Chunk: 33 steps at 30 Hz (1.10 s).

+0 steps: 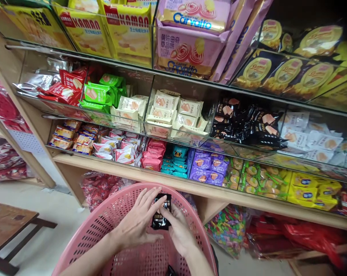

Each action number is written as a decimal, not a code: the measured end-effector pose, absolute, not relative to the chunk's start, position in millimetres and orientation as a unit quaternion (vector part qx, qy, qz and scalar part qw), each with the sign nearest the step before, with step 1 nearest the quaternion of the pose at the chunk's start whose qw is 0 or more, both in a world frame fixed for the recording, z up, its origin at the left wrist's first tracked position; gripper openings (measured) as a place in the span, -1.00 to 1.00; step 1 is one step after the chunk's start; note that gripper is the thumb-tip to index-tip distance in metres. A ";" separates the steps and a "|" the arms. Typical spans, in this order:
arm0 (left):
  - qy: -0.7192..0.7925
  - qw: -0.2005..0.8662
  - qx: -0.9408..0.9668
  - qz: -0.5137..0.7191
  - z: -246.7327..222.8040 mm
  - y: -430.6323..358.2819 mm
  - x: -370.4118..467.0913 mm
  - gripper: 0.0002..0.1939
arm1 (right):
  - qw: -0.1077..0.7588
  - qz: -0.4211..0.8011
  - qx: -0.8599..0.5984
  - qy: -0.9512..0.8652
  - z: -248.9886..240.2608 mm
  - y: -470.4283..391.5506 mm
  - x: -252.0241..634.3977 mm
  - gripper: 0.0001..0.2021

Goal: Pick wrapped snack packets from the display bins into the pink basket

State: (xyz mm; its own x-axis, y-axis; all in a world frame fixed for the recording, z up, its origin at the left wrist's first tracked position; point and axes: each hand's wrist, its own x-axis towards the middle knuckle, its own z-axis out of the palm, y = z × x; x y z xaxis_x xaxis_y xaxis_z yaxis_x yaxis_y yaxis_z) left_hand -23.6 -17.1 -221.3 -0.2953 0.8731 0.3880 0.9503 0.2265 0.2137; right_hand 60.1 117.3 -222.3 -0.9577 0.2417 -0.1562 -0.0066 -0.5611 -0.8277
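Over a pink perforated basket [84,230], both my hands are close together. My right hand [180,230] grips a small black packet [161,220] with light lettering, its thumb lying across the packet's front. My left hand [141,218] is beside the packet on its left, fingers stretched out and apart, the fingertips near or touching the packet's upper edge. Low in the basket, part of another black item [171,270] shows at the bottom edge of the view. Similar black packets [259,122] lie in a clear compartment on the middle shelf.
Shelves with clear dividers [150,97] hold many coloured snack packets in front of me. Below the lowest shelf [104,166] are bags of red packets [100,188] and a bag of colourful sweets [227,228]. A low wooden stool [12,226] stands at the left.
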 end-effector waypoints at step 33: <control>-0.831 0.053 -0.436 -0.341 -219.3 -22.5 -21.7 -0.19 | 0.027 0.911 -0.126 -0.393 -228.0 104.4 70.0 -0.69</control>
State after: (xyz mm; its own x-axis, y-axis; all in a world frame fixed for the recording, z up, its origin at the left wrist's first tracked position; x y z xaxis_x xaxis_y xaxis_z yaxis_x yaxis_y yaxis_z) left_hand -21.7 -22.5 -219.3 -0.6149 0.6883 0.3849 0.7601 0.3873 0.5217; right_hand 70.0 104.4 -228.0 -0.9667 0.1484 -0.2084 0.0497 -0.6900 -0.7221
